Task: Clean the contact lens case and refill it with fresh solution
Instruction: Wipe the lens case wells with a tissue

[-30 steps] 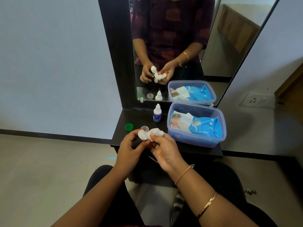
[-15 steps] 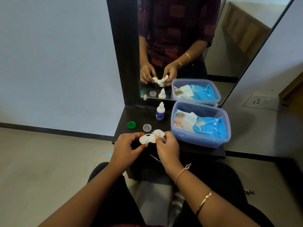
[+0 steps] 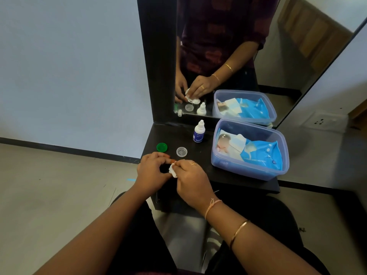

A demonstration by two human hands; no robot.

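The hands meet above the front of a black shelf (image 3: pixel 228 179). The left hand (image 3: pixel 153 171), fingers curled, pinches the case (image 3: pixel 194 100), which is hidden between the hands and seen only in the mirror. The right hand (image 3: pixel 190 175) presses a pinched white tissue (image 3: pixel 172 170) against it.

The counter (image 3: pixel 170 135) is black. A green cap (image 3: pixel 161 147) lies at nine o'clock of a clear cap (image 3: pixel 182 151). The bottle (image 3: pixel 199 132) is white with a dark blue label; the tub (image 3: pixel 238 168) translucent blue, its wipes pack (image 3: pixel 264 153) blue.
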